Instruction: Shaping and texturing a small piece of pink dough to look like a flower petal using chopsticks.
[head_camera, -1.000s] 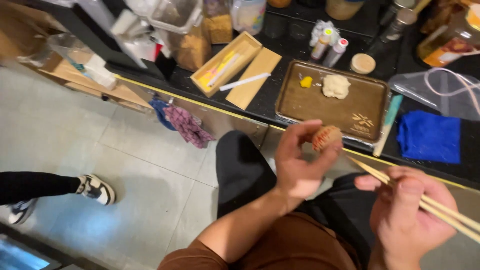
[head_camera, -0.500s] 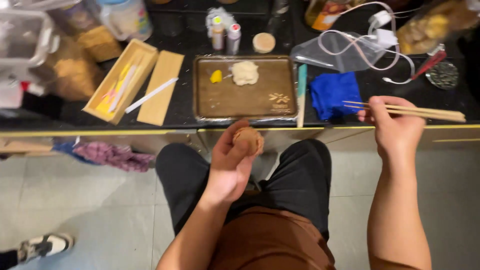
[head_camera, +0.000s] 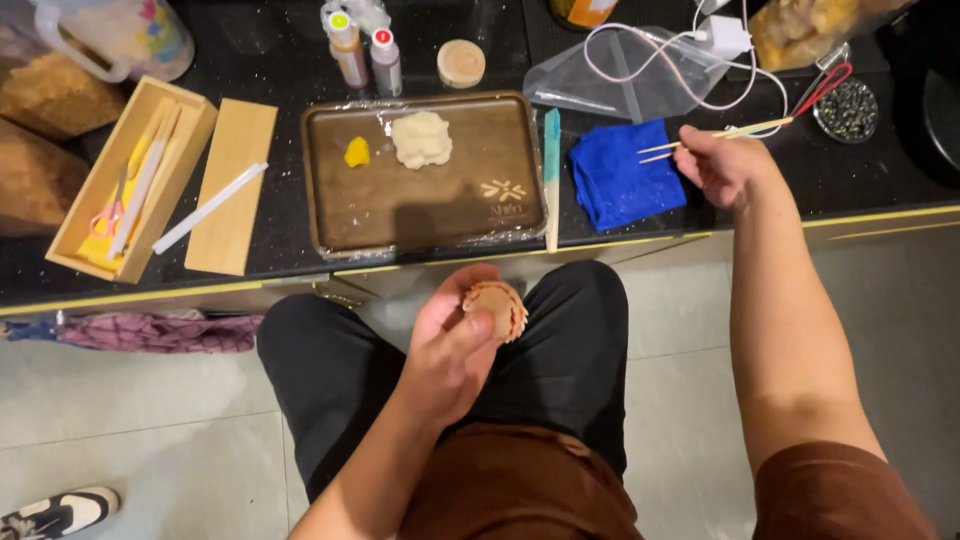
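Note:
My left hand (head_camera: 450, 345) holds a small round ridged dough ball (head_camera: 497, 305) over my lap, below the counter edge. My right hand (head_camera: 725, 162) reaches over the black counter and grips a few thin wooden sticks (head_camera: 735, 133) beside a blue cloth (head_camera: 625, 172). A brown tray (head_camera: 470, 215) wrapped in plastic film lies on the counter ahead of me. On it sit a pale dough lump (head_camera: 421, 138) and a small yellow piece (head_camera: 357, 152).
A teal-tipped tool (head_camera: 552, 175) lies along the tray's right edge. At left stand an open wooden box (head_camera: 180, 165), its lid (head_camera: 232, 185) and a white stick (head_camera: 210, 207). Small bottles (head_camera: 364, 52), a clear bag with white cable (head_camera: 640, 75) and a bowl (head_camera: 848, 110) are behind.
My right hand has carried the sticks up from beside my lap onto the counter near the blue cloth. My view has swung to face the tray. My left hand keeps the dough ball.

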